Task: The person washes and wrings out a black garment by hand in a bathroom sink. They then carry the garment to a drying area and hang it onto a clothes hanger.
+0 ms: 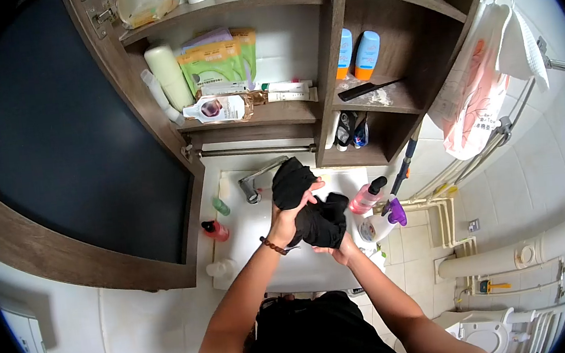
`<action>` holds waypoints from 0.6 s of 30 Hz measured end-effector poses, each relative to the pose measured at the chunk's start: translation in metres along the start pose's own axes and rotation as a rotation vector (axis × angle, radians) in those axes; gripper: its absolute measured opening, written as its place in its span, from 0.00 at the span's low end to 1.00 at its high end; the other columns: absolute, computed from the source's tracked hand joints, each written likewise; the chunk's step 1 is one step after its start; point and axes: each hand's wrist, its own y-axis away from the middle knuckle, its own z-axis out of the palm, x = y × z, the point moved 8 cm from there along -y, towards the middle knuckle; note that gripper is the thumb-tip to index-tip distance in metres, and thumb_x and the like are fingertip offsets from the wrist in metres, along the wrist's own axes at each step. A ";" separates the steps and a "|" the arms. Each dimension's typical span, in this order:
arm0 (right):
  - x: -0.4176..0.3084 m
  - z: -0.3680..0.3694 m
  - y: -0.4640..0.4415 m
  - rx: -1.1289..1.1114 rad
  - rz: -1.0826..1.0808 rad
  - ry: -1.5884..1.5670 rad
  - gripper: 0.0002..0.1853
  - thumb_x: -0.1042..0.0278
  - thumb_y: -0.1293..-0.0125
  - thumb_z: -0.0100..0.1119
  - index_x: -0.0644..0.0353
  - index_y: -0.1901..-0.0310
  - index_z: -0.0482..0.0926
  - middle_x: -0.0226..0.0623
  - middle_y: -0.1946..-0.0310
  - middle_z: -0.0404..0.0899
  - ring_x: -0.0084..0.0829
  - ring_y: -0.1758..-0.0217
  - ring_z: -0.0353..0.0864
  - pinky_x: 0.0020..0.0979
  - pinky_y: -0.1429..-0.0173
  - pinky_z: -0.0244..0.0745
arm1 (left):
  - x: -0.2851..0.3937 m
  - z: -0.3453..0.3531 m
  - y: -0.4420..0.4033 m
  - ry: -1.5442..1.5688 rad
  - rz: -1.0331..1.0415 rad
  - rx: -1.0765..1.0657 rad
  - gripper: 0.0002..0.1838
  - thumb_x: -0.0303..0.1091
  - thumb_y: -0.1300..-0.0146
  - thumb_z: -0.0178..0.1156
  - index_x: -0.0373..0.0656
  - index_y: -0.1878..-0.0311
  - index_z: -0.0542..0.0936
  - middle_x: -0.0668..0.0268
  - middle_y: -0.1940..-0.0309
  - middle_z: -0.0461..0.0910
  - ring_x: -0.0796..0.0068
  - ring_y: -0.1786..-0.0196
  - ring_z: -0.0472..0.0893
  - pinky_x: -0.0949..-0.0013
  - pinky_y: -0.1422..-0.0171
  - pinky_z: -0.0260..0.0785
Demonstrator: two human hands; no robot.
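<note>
In the head view a bunched black cloth (321,224) is held up over the white sink (250,230). My left hand (288,221), with a beaded bracelet at the wrist, is closed on the cloth's left side, and part of the cloth sticks up above the fingers. From below right, my right hand (341,250) grips the lower end, its fingers mostly hidden by the fabric. Behind the cloth stands the metal faucet (251,188). What kind of item the cloth is, I cannot tell.
Right of the sink stand a pink pump bottle (365,198) and a spray bottle (377,226) with a purple trigger. A red bottle (215,230) and a green bottle (221,206) stand left. The cabinet door (76,149) hangs open at left, below stocked shelves (256,116).
</note>
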 end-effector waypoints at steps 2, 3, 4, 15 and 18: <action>-0.001 -0.024 0.009 0.184 -0.079 0.101 0.24 0.49 0.20 0.41 0.55 0.35 0.74 0.37 0.48 0.85 0.35 0.53 0.87 0.41 0.50 0.84 | 0.003 -0.001 -0.001 0.145 -0.036 -0.057 0.15 0.35 0.25 0.52 0.34 0.66 0.78 0.47 0.45 0.84 0.56 0.35 0.78 0.55 0.26 0.63; 0.000 -0.030 0.009 0.183 -0.084 0.101 0.24 0.49 0.20 0.41 0.55 0.35 0.74 0.37 0.48 0.85 0.35 0.53 0.87 0.41 0.50 0.84 | 0.009 -0.001 -0.002 0.160 -0.032 -0.102 0.15 0.35 0.25 0.52 0.34 0.65 0.78 0.49 0.46 0.85 0.58 0.38 0.80 0.59 0.29 0.66; -0.002 -0.042 0.009 0.267 -0.118 0.070 0.22 0.54 0.21 0.41 0.55 0.33 0.72 0.36 0.44 0.83 0.34 0.47 0.84 0.42 0.45 0.82 | 0.016 -0.001 -0.002 0.159 -0.026 -0.104 0.15 0.35 0.25 0.52 0.34 0.65 0.78 0.49 0.46 0.85 0.58 0.38 0.80 0.59 0.29 0.66; -0.105 0.082 0.086 -0.088 -0.722 0.970 0.44 0.62 0.39 0.74 0.61 0.25 0.61 0.46 0.27 0.65 0.41 0.22 0.62 0.44 0.23 0.63 | 0.051 0.027 0.010 0.620 -0.288 -0.236 0.28 0.53 0.20 0.41 0.32 0.43 0.74 0.44 0.41 0.79 0.53 0.34 0.77 0.55 0.25 0.63; -0.100 0.111 0.092 -0.244 -0.619 0.765 0.40 0.64 0.45 0.81 0.70 0.34 0.71 0.47 0.39 0.77 0.33 0.36 0.77 0.36 0.31 0.71 | 0.077 0.042 0.017 0.690 -0.206 -0.316 0.33 0.54 0.21 0.41 0.29 0.35 0.69 0.41 0.36 0.75 0.47 0.29 0.72 0.48 0.21 0.59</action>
